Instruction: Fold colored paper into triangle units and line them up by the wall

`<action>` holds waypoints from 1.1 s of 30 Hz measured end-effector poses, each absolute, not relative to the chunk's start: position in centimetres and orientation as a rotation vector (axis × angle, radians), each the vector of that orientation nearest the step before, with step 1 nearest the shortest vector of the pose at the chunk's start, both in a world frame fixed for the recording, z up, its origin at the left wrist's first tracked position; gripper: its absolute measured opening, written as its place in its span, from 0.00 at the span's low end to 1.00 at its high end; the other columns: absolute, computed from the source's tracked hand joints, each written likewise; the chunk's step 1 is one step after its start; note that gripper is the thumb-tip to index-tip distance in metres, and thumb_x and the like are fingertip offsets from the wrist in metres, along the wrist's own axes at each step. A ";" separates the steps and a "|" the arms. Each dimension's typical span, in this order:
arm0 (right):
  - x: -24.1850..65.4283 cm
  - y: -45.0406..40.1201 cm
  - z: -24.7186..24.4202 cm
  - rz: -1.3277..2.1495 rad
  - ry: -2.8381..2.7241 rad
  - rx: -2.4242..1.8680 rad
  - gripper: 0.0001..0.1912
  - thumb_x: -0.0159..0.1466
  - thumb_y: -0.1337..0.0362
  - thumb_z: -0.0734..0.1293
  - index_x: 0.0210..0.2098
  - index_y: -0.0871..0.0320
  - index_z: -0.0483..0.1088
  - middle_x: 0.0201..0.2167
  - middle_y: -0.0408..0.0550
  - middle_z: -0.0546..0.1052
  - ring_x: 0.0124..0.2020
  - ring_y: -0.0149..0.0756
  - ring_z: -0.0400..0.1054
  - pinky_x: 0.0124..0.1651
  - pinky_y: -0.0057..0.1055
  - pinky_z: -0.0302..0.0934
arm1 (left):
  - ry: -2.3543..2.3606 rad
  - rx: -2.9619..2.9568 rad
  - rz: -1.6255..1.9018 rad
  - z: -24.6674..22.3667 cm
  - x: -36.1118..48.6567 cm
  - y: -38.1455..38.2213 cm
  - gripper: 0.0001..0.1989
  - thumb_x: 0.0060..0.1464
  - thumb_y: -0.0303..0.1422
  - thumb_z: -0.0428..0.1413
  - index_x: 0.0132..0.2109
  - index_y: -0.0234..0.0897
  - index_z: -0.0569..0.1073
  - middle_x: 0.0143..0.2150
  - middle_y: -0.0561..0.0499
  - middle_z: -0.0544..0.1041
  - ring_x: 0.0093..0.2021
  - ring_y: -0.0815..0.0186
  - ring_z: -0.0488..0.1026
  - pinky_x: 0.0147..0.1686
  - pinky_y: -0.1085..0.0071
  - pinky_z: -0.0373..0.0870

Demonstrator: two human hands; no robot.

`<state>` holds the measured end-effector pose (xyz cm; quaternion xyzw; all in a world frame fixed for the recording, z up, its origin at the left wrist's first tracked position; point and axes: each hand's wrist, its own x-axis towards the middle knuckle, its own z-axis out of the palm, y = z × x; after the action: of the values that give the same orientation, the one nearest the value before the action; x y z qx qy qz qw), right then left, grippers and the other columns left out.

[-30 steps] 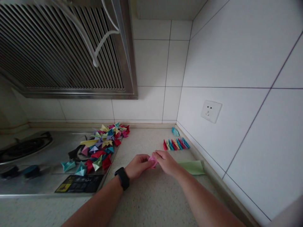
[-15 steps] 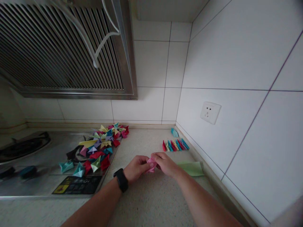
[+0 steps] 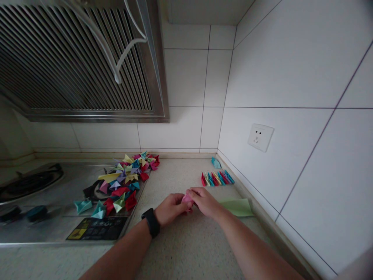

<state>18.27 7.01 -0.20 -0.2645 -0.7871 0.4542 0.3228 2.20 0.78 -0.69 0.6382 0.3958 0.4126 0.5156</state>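
A small piece of pink folded paper [image 3: 187, 198] is pinched between both hands above the counter, mostly covered by fingers. My left hand [image 3: 171, 209], with a black watch on its wrist, grips it from the left, thumb across it. From the right, my right hand [image 3: 203, 200] closes its fingers on the upper edge. Partly behind my right forearm lies a green sheet of paper [image 3: 240, 207]. Beyond the hands stands a row of colourful folded papers [image 3: 217, 178], with a light-blue paper piece [image 3: 216, 163] behind it.
To the left, a pile of colourful folded paper shapes [image 3: 125, 182] covers part of the gas stove [image 3: 58, 223]. A range hood [image 3: 96, 116] overhangs the stove. The tiled wall with a socket [image 3: 260, 137] bounds the counter [image 3: 186, 249] on the right.
The fingers have shifted on the pink paper, and less of it shows now. Both hands stay in nearly the same place; the view has moved slightly.
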 end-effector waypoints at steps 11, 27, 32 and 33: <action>18.3 6.8 -0.1 1.258 -1.996 -0.761 0.22 0.63 0.49 0.59 0.25 0.60 0.67 0.18 0.40 0.63 0.21 0.27 0.55 0.23 0.24 0.46 | 0.849 1.476 1.005 -0.9 1.9 1.0 0.20 0.51 0.43 0.58 0.41 0.28 0.77 0.32 0.44 0.78 0.30 0.68 0.72 0.34 0.73 0.65; 18.9 6.1 1.4 1.114 -2.128 -0.653 0.22 0.65 0.52 0.59 0.20 0.60 0.62 0.17 0.39 0.64 0.22 0.28 0.58 0.25 0.24 0.49 | 0.872 1.434 1.036 -0.3 2.7 0.4 0.25 0.58 0.49 0.47 0.36 0.28 0.74 0.27 0.45 0.76 0.24 0.69 0.70 0.25 0.75 0.61; 18.9 6.0 1.2 1.149 -2.104 -0.681 0.22 0.64 0.50 0.58 0.22 0.59 0.65 0.17 0.41 0.65 0.21 0.29 0.58 0.25 0.25 0.49 | 0.863 1.388 1.041 0.1 2.9 0.1 0.25 0.58 0.48 0.47 0.37 0.28 0.74 0.28 0.43 0.77 0.24 0.69 0.69 0.25 0.74 0.61; 18.8 6.1 1.0 1.180 -2.085 -0.695 0.22 0.64 0.49 0.58 0.23 0.58 0.65 0.18 0.41 0.65 0.21 0.30 0.58 0.24 0.26 0.49 | 0.872 1.390 1.051 0.1 2.9 0.1 0.25 0.58 0.48 0.46 0.37 0.28 0.74 0.27 0.43 0.77 0.24 0.68 0.69 0.25 0.74 0.60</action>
<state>18.81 6.06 1.04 -0.2640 -0.7926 0.4485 0.3177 2.90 0.08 0.12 0.5903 0.3701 0.4461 0.5617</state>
